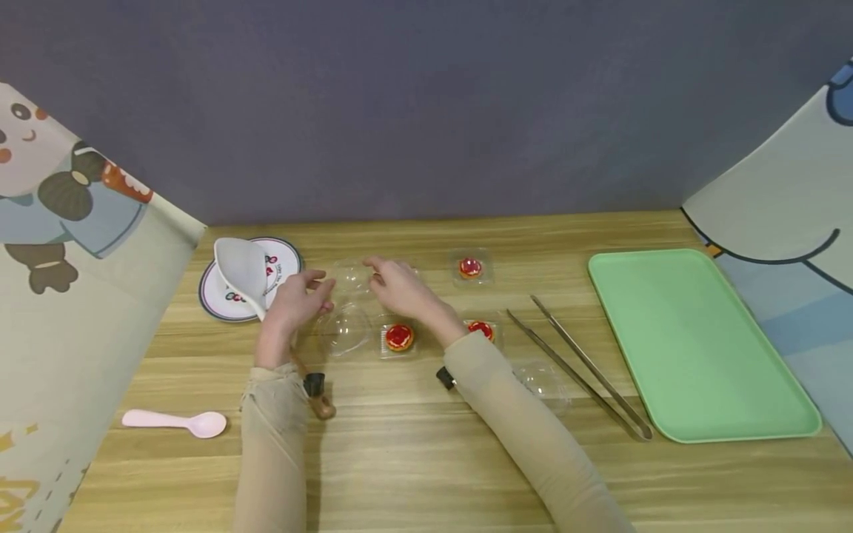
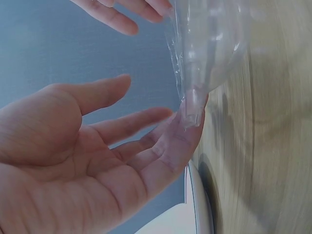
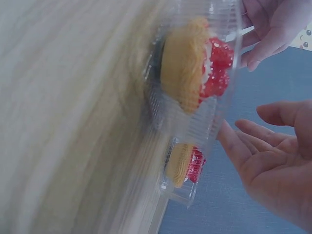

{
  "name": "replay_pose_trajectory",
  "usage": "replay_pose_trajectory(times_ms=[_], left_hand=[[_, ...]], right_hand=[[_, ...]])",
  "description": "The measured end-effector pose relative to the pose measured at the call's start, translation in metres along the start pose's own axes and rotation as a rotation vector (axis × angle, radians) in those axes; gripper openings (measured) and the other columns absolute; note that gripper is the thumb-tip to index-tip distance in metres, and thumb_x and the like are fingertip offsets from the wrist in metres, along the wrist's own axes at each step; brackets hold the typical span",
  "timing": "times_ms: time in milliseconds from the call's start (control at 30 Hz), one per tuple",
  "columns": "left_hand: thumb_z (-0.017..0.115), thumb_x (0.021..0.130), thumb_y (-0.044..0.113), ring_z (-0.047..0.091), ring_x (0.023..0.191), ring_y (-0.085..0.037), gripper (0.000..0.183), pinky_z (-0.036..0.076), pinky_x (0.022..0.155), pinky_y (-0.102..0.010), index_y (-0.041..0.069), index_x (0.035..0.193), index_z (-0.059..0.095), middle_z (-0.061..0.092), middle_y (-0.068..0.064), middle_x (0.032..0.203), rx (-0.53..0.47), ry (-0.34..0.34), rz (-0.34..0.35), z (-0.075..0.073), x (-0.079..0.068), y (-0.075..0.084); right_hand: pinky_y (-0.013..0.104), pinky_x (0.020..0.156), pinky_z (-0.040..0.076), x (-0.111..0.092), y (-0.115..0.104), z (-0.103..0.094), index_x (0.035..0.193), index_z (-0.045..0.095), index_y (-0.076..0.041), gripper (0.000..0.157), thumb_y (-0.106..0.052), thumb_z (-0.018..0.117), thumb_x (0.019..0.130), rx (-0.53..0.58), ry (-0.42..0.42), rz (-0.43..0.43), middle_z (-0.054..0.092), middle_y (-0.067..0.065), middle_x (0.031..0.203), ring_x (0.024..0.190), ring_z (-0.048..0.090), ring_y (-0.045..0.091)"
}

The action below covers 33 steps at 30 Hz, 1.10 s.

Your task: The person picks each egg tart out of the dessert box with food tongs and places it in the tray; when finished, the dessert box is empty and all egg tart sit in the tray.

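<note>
My left hand (image 1: 293, 307) reaches over the table with loose, spread fingers, its fingertips at the edge of a clear plastic dome lid (image 2: 214, 44). Overlapping that edge in the left wrist view are its lower fingers (image 2: 178, 141). Across from it, my right hand (image 1: 403, 289) has its fingers relaxed and apart, just behind a red-topped tart (image 1: 400, 338) in a clear plastic box. In the head view, one clear lid (image 1: 345, 331) lies between the hands and another clear plastic piece (image 1: 352, 277) lies behind it. Neither hand grips anything.
Two more boxed tarts stand near the right arm, one behind (image 1: 470, 268) and one partly hidden (image 1: 481, 329). Metal tongs (image 1: 586, 363), a clear lid (image 1: 543, 381) and a green tray (image 1: 700, 340) lie right. Left are a plate (image 1: 285, 255), white ladle (image 1: 241, 268) and pink spoon (image 1: 206, 425).
</note>
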<state>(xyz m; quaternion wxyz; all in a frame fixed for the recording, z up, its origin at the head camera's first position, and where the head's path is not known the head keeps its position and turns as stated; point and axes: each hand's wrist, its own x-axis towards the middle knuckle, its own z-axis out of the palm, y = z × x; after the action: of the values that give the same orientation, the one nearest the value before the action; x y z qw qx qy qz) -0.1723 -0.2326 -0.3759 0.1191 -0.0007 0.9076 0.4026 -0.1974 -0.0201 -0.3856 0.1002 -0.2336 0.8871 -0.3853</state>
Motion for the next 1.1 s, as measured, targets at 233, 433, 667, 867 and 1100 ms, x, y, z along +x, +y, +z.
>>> replay_pose_trajectory(times_ms=[233,433,667,867,1100], left_hand=[[0.054,0.113,0.023,0.076,0.095,-0.032,0.061,0.058,0.101,-0.047,-0.014,0.158,0.036,0.055,-0.037,0.144,-0.002,0.002,-0.009,-0.001,-0.001,0.001],[0.054,0.113,0.026,0.075,0.103,-0.04,0.063,0.055,0.107,-0.056,-0.015,0.157,0.035,0.054,-0.039,0.145,0.022,0.017,-0.022,-0.004,-0.004,0.003],[0.051,0.114,0.025,0.074,0.106,-0.042,0.061,0.059,0.101,-0.052,-0.016,0.157,0.034,0.056,-0.037,0.144,0.018,0.035,-0.01,-0.006,-0.006,0.008],[0.051,0.115,0.028,0.074,0.106,-0.041,0.061,0.058,0.101,-0.054,-0.017,0.155,0.038,0.059,-0.035,0.143,0.045,0.083,0.008,-0.009,-0.009,0.013],[0.053,0.113,0.025,0.075,0.105,-0.042,0.055,0.061,0.097,-0.048,-0.015,0.15,0.048,0.063,-0.034,0.139,0.021,0.16,0.089,-0.009,-0.013,0.02]], right_hand=[[0.021,0.054,0.044,-0.002,0.0,-0.001,0.155,0.049,0.005,0.047,-0.004,0.055,0.109,0.009,0.011,-0.006,0.066,0.008,0.09,0.057,0.045,0.007],[0.025,0.07,0.058,-0.005,-0.001,-0.003,0.155,0.049,0.004,0.045,-0.004,0.053,0.111,0.064,0.025,0.0,0.066,0.022,0.141,0.074,0.062,0.016],[0.03,0.084,0.063,-0.005,-0.002,-0.018,0.151,0.052,0.006,0.043,0.0,0.054,0.109,0.102,0.067,-0.023,0.062,0.022,0.147,0.117,0.069,0.031],[0.03,0.099,0.059,-0.007,-0.005,-0.037,0.145,0.059,0.006,0.038,0.002,0.055,0.107,0.088,0.118,-0.035,0.069,0.021,0.135,0.121,0.067,0.032],[0.034,0.098,0.059,-0.014,-0.003,-0.055,0.142,0.063,0.003,0.034,-0.006,0.056,0.111,0.058,0.156,-0.024,0.071,0.02,0.131,0.114,0.068,0.03]])
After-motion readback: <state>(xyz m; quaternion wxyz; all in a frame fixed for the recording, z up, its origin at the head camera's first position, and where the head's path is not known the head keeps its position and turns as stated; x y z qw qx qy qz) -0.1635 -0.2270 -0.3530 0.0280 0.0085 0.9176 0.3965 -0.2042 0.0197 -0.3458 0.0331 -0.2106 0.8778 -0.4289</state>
